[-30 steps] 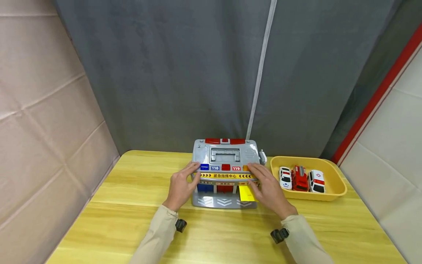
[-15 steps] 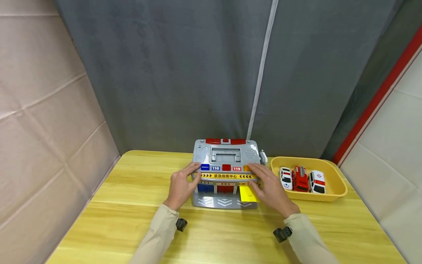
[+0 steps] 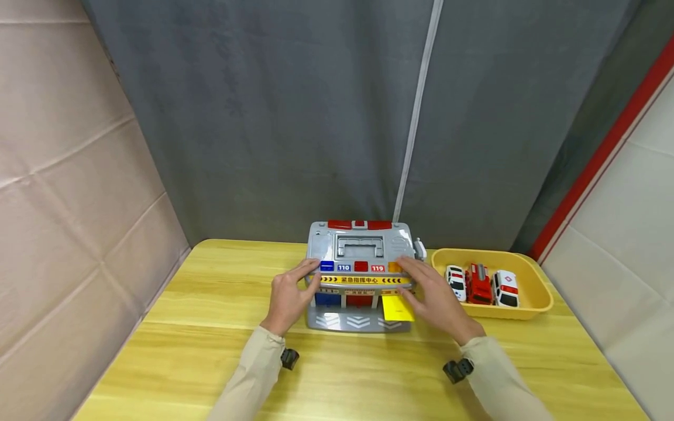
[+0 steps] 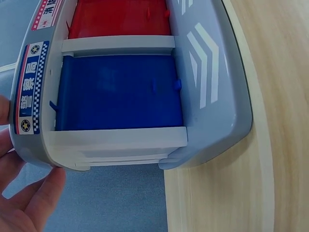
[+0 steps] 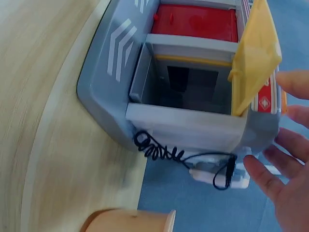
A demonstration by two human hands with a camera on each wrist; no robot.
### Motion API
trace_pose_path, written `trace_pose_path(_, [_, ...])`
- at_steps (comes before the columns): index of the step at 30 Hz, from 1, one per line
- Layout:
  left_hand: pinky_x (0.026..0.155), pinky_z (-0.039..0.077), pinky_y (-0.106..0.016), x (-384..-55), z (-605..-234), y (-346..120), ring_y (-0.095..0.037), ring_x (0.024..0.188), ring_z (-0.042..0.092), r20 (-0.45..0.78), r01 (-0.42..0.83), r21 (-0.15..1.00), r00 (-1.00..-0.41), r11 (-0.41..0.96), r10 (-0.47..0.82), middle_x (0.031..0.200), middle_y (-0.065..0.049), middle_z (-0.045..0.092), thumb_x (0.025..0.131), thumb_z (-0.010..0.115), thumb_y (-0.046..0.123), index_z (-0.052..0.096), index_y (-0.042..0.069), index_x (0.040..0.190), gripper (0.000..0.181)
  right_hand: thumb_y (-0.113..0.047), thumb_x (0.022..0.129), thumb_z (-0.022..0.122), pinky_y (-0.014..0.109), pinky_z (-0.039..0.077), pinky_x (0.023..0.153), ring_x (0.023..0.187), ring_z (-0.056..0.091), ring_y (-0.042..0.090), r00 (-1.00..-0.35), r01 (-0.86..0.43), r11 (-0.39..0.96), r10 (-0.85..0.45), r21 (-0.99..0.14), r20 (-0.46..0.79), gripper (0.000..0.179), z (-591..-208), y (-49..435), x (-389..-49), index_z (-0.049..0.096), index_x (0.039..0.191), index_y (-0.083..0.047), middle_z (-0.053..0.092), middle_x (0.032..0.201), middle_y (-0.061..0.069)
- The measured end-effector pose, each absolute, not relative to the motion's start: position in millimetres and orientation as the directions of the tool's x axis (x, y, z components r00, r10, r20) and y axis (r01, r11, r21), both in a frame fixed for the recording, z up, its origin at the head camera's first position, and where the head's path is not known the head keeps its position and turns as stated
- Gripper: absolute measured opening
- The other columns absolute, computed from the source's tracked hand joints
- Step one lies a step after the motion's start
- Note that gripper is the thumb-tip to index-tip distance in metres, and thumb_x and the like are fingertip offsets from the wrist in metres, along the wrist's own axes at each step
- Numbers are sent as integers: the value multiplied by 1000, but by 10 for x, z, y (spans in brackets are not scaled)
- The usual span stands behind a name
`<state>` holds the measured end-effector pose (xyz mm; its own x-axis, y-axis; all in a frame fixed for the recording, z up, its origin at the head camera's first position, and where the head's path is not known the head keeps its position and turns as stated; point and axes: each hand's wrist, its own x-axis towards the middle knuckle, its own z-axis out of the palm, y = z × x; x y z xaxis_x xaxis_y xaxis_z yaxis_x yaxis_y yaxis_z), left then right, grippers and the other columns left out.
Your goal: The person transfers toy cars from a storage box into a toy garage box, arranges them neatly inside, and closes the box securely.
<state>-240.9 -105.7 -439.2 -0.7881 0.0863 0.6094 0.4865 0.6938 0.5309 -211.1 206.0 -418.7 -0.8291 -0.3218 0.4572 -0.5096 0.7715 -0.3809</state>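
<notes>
table (image 3: 174, 339): one playset (image 3: 360, 280), three vehicles (image 3: 480, 285)

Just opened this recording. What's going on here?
A person's left-hand grip and right-hand grip hold a gray toy station by the front corners of its roof. Its yellow door is swung up, while the blue door and red door are shut. Three toy vehicles sit in a yellow tray to the right.

The right wrist view crops the right hand (image 5: 289, 164) and yellow tray (image 5: 133, 222). The left wrist view crops the left hand (image 4: 26, 198).
</notes>
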Motion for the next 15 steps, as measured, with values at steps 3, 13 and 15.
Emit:
trace_pose_path(3, [99, 57, -42, -2409, -4396, -1051, -30, 115, 70, 610, 489, 531, -788, 692, 88, 120, -8, 75, 94, 70, 23, 75, 10, 117, 26, -19, 91, 74, 62, 39, 116, 140, 47, 38, -842, -487, 780, -299, -393, 450, 63, -4194, 2124, -2087, 50, 148, -12, 50, 153, 14])
trace_pose_path(13, [98, 58, -43, -2405, -4406, -1053, -30, 114, 69, 627, 498, 524, -775, 691, 83, 119, -8, 75, 93, 70, 21, 75, 9, 116, 26, -14, 91, 72, 67, 43, 109, 133, 51, 41, -882, -369, 831, -172, -417, 438, 60, -4269, 2475, -2029, 50, 146, -10, 54, 148, 18])
trace_pose_path(15, [98, 58, -43, -2401, -4408, -1052, -31, 114, 69, 626, 497, 522, -776, 693, 84, 119, -8, 75, 93, 70, 21, 75, 9, 116, 26, -13, 91, 72, 67, 44, 107, 131, 53, 42, -881, -356, 836, -152, -417, 449, 58, -4293, 2546, -2020, 51, 145, -8, 55, 146, 20])
